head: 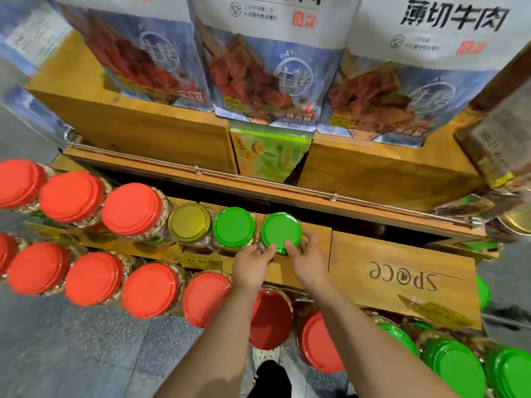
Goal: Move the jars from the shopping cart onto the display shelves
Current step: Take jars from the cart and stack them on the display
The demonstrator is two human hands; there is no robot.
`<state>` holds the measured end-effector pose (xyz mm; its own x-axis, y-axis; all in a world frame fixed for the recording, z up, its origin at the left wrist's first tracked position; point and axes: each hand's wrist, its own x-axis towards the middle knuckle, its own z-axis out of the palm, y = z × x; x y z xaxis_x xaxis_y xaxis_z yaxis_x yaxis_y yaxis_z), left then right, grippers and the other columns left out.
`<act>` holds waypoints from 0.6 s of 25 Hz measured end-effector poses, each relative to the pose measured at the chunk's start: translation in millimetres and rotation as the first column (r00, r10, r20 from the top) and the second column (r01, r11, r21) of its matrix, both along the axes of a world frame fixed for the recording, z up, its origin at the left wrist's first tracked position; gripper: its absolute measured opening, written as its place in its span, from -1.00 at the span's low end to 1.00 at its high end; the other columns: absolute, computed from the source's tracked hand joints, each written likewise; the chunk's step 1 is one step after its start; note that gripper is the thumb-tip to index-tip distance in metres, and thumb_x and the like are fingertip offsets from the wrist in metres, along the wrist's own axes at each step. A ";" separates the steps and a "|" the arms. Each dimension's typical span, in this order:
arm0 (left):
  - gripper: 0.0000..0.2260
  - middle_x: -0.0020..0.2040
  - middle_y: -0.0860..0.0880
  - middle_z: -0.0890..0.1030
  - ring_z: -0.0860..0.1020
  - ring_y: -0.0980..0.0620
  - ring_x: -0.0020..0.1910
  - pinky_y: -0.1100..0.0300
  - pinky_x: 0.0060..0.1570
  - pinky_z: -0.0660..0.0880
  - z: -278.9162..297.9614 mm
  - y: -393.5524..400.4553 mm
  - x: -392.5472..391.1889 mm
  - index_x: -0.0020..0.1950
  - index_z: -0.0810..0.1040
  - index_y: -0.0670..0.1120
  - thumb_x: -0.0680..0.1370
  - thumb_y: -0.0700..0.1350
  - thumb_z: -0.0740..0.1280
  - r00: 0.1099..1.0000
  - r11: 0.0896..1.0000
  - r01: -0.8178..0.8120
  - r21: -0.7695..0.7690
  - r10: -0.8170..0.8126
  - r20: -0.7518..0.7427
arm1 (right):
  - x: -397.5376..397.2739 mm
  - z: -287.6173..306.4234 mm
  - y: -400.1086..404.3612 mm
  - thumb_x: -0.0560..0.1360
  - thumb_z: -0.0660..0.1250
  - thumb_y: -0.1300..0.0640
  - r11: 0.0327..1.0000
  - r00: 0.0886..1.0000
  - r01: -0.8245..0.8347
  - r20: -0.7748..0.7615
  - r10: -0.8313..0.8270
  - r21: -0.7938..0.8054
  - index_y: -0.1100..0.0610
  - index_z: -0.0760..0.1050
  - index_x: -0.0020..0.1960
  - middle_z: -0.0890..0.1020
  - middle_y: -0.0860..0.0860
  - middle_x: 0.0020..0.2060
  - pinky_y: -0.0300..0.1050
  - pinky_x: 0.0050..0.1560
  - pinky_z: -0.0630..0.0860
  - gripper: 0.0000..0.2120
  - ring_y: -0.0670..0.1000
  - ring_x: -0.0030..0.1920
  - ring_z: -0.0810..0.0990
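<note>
A clear jar with a green lid (pixel 280 231) stands on the wooden display shelf (pixel 319 234), at the right end of a row. My left hand (pixel 253 262) grips its left side and my right hand (pixel 306 259) its right side, thumbs on the lid's rim. Beside it to the left stand another green-lidded jar (pixel 233 227), a gold-lidded jar (pixel 189 222) and several red-lidded jars (pixel 132 209). A lower row holds more red-lidded jars (pixel 150 290) and, at the right, green-lidded jars (pixel 457 366). The shopping cart is out of view.
Right of the held jar lies a wooden box panel marked "SPOCE" (pixel 402 271). A metal rail (pixel 267 180) edges the shelf above. Large beef snack bags (pixel 258 73) stand on wooden boxes on top, a green packet (pixel 270 156) between them. Grey floor lies at the left.
</note>
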<state>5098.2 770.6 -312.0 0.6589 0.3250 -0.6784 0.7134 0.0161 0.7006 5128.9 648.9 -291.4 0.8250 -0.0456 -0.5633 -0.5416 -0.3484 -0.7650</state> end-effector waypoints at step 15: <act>-0.51 -0.37 0.06 0.66 0.67 -0.04 -0.28 -0.03 -0.20 0.63 118.8 -29.1 29.6 -0.35 0.57 -0.03 0.36 0.38 0.20 0.911 0.849 0.344 0.402 -0.405 0.073 | -10.2 89.7 -68.2 0.57 0.31 -0.03 0.979 0.989 -0.135 0.030 0.142 -0.154 0.04 0.43 0.37 0.58 0.02 0.21 -0.15 0.15 0.52 -0.61 0.02 0.19 0.56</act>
